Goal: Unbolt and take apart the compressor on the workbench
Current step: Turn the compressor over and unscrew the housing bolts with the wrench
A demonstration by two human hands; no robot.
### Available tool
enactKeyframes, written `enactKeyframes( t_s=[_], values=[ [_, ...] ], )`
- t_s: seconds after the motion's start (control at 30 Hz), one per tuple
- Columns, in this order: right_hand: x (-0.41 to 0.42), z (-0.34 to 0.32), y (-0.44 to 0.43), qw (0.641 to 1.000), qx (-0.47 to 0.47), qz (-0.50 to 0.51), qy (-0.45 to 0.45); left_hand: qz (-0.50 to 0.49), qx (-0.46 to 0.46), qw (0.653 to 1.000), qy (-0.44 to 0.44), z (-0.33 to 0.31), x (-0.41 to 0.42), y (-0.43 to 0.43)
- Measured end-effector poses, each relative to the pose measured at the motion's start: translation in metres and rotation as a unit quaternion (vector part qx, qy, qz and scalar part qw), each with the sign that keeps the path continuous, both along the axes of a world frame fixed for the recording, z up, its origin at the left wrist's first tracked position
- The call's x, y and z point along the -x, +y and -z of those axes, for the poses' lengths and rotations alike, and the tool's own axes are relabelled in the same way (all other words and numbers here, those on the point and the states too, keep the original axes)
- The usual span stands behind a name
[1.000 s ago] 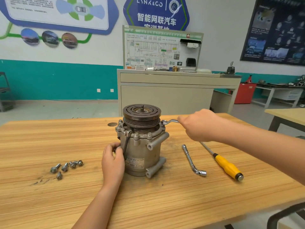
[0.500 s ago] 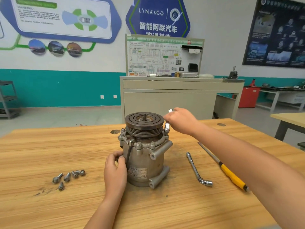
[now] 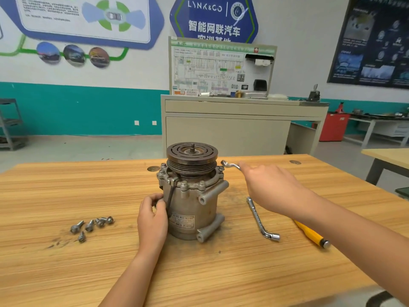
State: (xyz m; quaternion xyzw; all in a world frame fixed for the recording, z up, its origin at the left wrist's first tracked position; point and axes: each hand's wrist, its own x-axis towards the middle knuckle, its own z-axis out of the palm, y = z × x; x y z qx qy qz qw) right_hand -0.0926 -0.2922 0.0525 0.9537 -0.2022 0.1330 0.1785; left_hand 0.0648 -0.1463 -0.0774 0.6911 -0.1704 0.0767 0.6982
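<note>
I steady the compressor [image 3: 190, 196], upright at the middle of the tabletop [image 3: 66, 273], as the unbolting goes on. My left hand [image 3: 152, 218] is curled against its housing at 9 o'clock, fingers bent beside a dark lead that runs down from the flange. My right hand [image 3: 267, 187] grips the shaft of a thin wrench [image 3: 230, 165].

A second ago that hand was out at 3 o'clock. Half a second ago it had swung in close to the pulley [image 3: 191, 156]. Now it is back out at 3 o'clock, with the wrench head again at the flange bolt [image 3: 220, 169] at 2 o'clock. I read that as one stroke and a reset: this bolt is being worked loose but is not yet out.

Five loose bolts [image 3: 93, 224] lie at 8 o'clock, well apart from the compressor, and several bolts are seated in the flange, so the job looks partway done. An L-shaped socket wrench [image 3: 261, 218] and a yellow-handled screwdriver [image 3: 312, 235] lie at 4 o'clock.

The back of my right hand hides its fingers. I cannot tell whether the wrench head is seated on the bolt or just above it. The pulley hides the flange's far side, my forearm covers the screwdriver's blade, and the compressor's label is too small to read.
</note>
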Motion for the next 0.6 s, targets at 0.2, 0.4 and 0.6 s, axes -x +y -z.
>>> enactKeyframes(
  t_s=[0.2, 0.4, 0.6],
  values=[
    [-0.013, -0.003, 0.012, 0.976, 0.162, 0.006, 0.145, 0.006, -0.011, 1.0, -0.011, 0.0, 0.004, 0.0],
    [0.0, 0.009, -0.013, 0.992, 0.094, 0.02, 0.082, 0.006, -0.009, 1.0, -0.021, 0.0, 0.001, 0.0],
    [0.0, 0.003, -0.021, 0.994, -0.094, 0.06, -0.012, 0.004, -0.007, 1.0, -0.01, -0.001, 0.002, 0.0]
  ],
)
